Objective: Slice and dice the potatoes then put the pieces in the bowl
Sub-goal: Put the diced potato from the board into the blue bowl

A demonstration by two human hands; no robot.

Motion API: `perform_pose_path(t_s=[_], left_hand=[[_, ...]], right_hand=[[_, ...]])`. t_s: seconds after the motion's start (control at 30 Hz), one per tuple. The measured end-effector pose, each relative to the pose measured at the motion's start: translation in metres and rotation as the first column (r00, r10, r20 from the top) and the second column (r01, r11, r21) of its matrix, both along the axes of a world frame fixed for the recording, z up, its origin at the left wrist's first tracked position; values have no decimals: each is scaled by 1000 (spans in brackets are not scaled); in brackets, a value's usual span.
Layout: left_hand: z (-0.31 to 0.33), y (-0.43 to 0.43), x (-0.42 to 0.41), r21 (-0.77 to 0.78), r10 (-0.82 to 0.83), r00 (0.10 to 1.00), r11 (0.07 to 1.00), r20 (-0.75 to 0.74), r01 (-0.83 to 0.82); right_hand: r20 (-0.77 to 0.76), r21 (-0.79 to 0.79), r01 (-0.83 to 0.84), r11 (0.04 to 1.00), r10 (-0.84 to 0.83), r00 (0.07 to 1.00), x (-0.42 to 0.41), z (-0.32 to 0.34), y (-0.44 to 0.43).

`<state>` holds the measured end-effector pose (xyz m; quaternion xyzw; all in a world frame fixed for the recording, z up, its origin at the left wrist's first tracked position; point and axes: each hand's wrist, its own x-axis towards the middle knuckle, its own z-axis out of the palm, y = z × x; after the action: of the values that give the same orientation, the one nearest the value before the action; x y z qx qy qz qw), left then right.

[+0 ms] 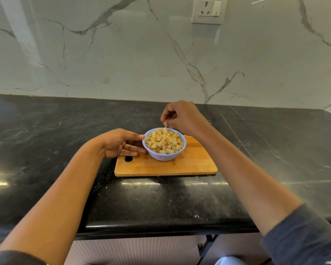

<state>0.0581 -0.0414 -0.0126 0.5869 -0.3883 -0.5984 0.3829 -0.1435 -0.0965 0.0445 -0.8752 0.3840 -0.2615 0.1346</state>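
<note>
While pale-blue round plastic bowl of yellow diced potato cubes sits on wooden cutting board, left hand grip is loose, straight fingers against bowl's left wall; right hand grip pinches small potato piece above bowl's far rim.

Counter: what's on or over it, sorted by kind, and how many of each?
Board: 1
Bowl: 1
Potato cubes: 1 heap in the bowl, too many to count
Hands: 2, left hand and right hand
Total: 5, taking the heap as one
</note>
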Motion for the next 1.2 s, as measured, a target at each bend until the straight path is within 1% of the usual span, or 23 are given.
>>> perform_pose_path(t_s=[0.07, 0.13, 0.23, 0.3, 0.33, 0.37, 0.4, 0.47, 0.5, 0.53, 0.6, 0.7, 0.77, 0.8, 0.83, 0.87, 0.93, 0.97, 1.0, 1.07, 1.1, 1.13, 1.2], left_hand=[[1, -1, 0, 4, 4, 1000, 1000, -2, -4], [1, -1, 0, 4, 4, 1000, 1000, 1, -4], [2, -1, 0, 2, -6, 1000, 1000, 5, 6], [1, -1, 0, -1, -5, 1000, 1000, 8, 5], [1, -1, 0, -3, -2, 1000, 1000, 10, 2], [1, -1, 0, -3, -1, 1000, 1000, 11, 1], [1, -1, 0, -2, -2, 1000, 1000, 10, 2], [2, 0, -1, 1, -5, 1000, 1000, 5, 5], [2, 0, 0, 1, -5, 1000, 1000, 4, 5], [3, -1, 0, 1, -4, 1000, 1000, 3, 4], [3, 0, 0, 1, -5, 1000, 1000, 6, 5], [2, 0, -1, -2, -7, 1000, 1000, 15, 7], [2, -1, -1, -6, -7, 1000, 1000, 17, 8], [2, -1, -1, -7, -5, 1000, 1000, 15, 6], [3, -1, -1, -8, -5, 1000, 1000, 17, 5], [3, -1, -1, -11, -5, 1000, 1000, 20, 5], [3, -2, -1, -13, 5, 1000, 1000, 23, -4], [3, -1, -1, -12, 8, 1000, 1000, 21, -8], [2, -1, -2, -12, 7, 1000, 1000, 22, -7], [2, -1, -2, -15, 2, 1000, 1000, 25, -2], [2, -1, -2, -15, 1, 1000, 1000, 24, 0], [1, -1, -2, -15, 0, 1000, 1000, 25, 1], [2, -1, -2, -18, -2, 1000, 1000, 27, 2]], right_hand=[[37, -1, -10, 1000, 10, 999, -4, 1, -1], [11, -12, -16, 1000, 16, 1000, -7, 4, 0], [-136, -20, -38, 999, 35, 990, -13, 4, 6], [-252, -28, -78, 997, 69, 965, -12, -2, 11], [-287, -42, -93, 995, 77, 955, -9, -8, 12], [-290, -66, -98, 993, 75, 954, -6, -13, 13], [-253, -97, -92, 991, 65, 965, -3, -18, 13], [-96, -141, -47, 989, 34, 995, 1, -22, 10], [-22, -147, -24, 989, 21, 1000, 0, -19, 7], [17, -135, -7, 991, 9, 1000, -2, -16, 5], [-16, -60, -17, 998, 16, 1000, -8, -8, 2], [-154, 106, -125, 986, 141, 978, -11, -8, 4], [-205, 86, -155, 984, 169, 964, -6, -16, 6], [-192, 47, -157, 987, 163, 968, -4, -19, 6], [-141, 18, -144, 989, 145, 979, -4, -19, 6], [-63, 19, -119, 993, 120, 991, -7, -15, 4], [75, 73, -71, 995, 66, 995, -19, -5, -1], [81, 101, -54, 993, 46, 996, -26, -3, -3], [35, 124, -46, 991, 42, 999, -31, -3, -4], [-127, 158, -53, 986, 73, 989, -34, -9, -1], [-171, 166, -63, 984, 91, 981, -34, -13, 2], [-165, 163, -73, 984, 100, 981, -33, -17, 3], [-62, 121, -44, 992, 52, 997, -33, -16, -1]])
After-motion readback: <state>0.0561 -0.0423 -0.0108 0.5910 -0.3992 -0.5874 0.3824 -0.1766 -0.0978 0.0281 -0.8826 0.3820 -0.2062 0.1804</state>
